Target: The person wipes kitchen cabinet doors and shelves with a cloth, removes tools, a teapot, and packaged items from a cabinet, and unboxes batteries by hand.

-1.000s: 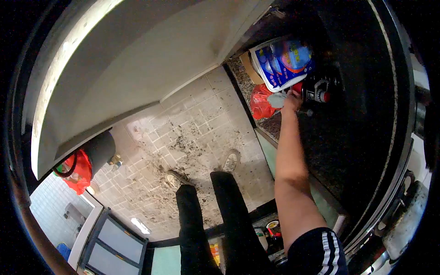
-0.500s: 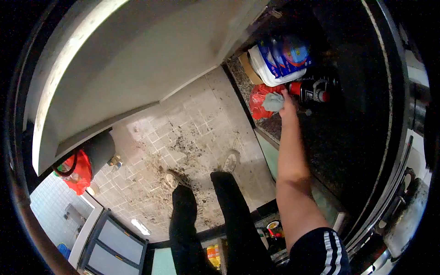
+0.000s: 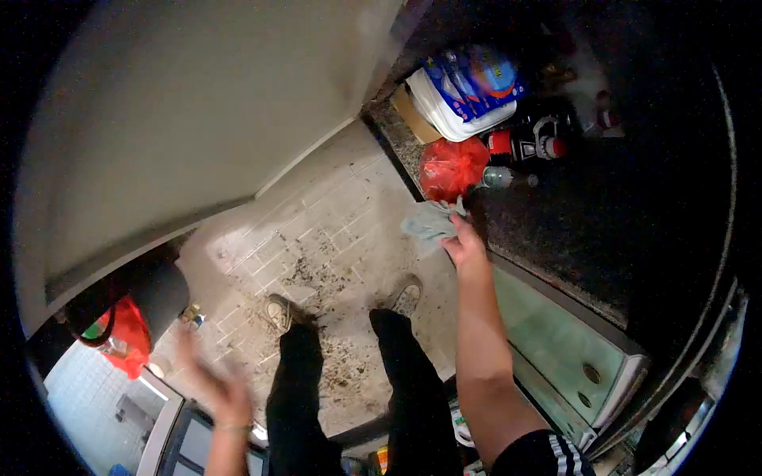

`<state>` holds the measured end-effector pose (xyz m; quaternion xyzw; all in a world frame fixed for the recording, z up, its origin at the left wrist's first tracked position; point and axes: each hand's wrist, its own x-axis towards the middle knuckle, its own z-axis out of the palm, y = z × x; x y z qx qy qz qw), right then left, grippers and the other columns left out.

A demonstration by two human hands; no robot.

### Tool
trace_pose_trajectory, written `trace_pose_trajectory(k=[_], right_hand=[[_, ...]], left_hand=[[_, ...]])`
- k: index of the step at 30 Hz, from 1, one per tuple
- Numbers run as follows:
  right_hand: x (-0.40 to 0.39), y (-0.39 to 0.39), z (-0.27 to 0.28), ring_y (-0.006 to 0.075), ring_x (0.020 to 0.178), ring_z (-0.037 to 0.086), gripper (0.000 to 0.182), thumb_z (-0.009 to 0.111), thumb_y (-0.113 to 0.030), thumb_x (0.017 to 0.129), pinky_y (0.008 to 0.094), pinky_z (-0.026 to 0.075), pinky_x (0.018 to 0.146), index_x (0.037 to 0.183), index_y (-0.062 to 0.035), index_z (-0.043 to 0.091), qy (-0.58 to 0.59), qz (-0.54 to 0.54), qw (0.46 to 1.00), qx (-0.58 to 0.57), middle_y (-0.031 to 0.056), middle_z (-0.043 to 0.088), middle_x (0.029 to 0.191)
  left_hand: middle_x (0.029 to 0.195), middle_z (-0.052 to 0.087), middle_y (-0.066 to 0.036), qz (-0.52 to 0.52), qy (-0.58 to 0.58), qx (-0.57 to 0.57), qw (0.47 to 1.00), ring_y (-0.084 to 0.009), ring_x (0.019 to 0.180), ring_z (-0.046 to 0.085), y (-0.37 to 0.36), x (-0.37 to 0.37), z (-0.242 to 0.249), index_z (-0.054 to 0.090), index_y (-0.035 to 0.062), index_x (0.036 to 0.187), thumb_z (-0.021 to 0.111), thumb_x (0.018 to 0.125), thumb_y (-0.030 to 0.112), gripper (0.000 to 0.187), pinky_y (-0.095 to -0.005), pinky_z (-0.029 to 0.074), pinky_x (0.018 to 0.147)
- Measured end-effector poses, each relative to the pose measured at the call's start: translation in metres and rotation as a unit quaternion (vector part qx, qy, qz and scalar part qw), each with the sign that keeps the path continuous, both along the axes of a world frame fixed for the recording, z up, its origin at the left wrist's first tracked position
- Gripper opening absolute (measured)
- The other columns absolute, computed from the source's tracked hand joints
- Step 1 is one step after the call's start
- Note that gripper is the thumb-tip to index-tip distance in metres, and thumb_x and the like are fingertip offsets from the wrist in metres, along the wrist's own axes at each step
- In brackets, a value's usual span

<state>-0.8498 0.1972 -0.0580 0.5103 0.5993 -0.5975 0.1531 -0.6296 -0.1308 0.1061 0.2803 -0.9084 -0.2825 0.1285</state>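
While the right hand [image 3: 466, 247] is extended forward along the counter [image 3: 556, 230] edge, we note that it is closed on a pale grey-green cloth [image 3: 429, 222]. The cloth is pinched between the fingers at its right corner; the rest of it hangs out to the left of the hand, over the tiled floor [image 3: 333, 238] and just off the counter's front edge. Its long axis runs roughly left to right, across the line of the forearm.

We read the left hand [image 3: 218, 393] as spread wide and holding nothing. It is blurred, low in the view, and well apart from the cloth. The right hand is therefore the 1 hand in contact with the cloth, and the nearer of the 2 to the counter.

The dark speckled counter surface lies immediately to the right of the right hand. Farther along it, beyond the hand, we see:

1. a red plastic bag [image 3: 452, 166], near the cloth but not touching it;
2. a dark bottle with a red cap [image 3: 528, 147], lying on its side just beyond the bag;
3. a blue and white package [image 3: 468, 91], at the far end against the wall.

We judge that any contact between cloth and counter requires a shift to the right from the present position.
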Motion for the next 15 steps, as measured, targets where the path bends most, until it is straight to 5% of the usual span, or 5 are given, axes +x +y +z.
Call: trace_pose_trajectory(k=[1, 6, 11, 12, 15], right_hand=[[-0.009, -0.002, 0.018, 0.0248, 0.099, 0.051, 0.048, 0.054, -0.015, 0.082, 0.0359, 0.042, 0.082, 0.126, -0.0072, 0.035, 0.086, -0.031, 0.996, -0.005, 0.0083, 0.048, 0.117], [-0.085, 0.021, 0.039, 0.0228, 0.096, 0.051, 0.040, 0.052, -0.011, 0.084, 0.0357, 0.043, 0.081, 0.120, -0.0016, 0.037, 0.494, -0.045, 0.833, 0.244, 0.0137, 0.048, 0.112], [-0.180, 0.048, -0.030, 0.0243, 0.094, 0.051, 0.038, 0.056, -0.012, 0.079, 0.0345, 0.039, 0.083, 0.113, 0.0020, 0.044, 0.461, 0.073, 0.731, 0.499, 0.0159, 0.053, 0.105], [-0.181, 0.037, -0.028, 0.0342, 0.094, 0.053, 0.033, 0.061, -0.018, 0.073, 0.0386, 0.041, 0.084, 0.098, 0.0033, 0.054, 0.403, 0.132, 0.796, 0.432, 0.0220, 0.056, 0.098], [-0.183, 0.026, -0.044, 0.0376, 0.091, 0.054, 0.028, 0.058, -0.016, 0.072, 0.0421, 0.042, 0.080, 0.093, 0.0030, 0.055, 0.421, 0.177, 0.690, 0.561, 0.0232, 0.057, 0.094]], left_hand=[[0.125, 0.037, -0.021, -0.215, -0.072, 0.154, 0.962, -0.0346, 0.117, 0.035, 0.056, -0.071, -0.040, 0.044, 0.0012, 0.115, 0.057, 0.072, 0.006, 0.045, -0.0395, 0.025, 0.099], [0.122, 0.038, -0.019, -0.347, 0.094, 0.121, 0.925, -0.0375, 0.110, 0.040, 0.120, -0.197, -0.159, 0.049, 0.0018, 0.107, 0.063, 0.073, 0.011, 0.038, -0.0404, 0.037, 0.091], [0.120, 0.040, -0.018, -0.401, 0.266, -0.012, 0.877, -0.0364, 0.108, 0.041, 0.180, -0.319, -0.198, 0.048, 0.0066, 0.109, 0.065, 0.069, 0.014, 0.044, -0.0403, 0.037, 0.090], [0.117, 0.041, -0.018, -0.389, 0.296, -0.058, 0.871, -0.0354, 0.109, 0.041, 0.188, -0.333, -0.202, 0.049, 0.0072, 0.108, 0.066, 0.065, 0.013, 0.046, -0.0401, 0.038, 0.088], [0.113, 0.042, -0.016, -0.374, 0.340, -0.097, 0.857, -0.0346, 0.108, 0.040, 0.196, -0.357, -0.218, 0.050, 0.0100, 0.107, 0.068, 0.061, 0.012, 0.049, -0.0400, 0.039, 0.086]])
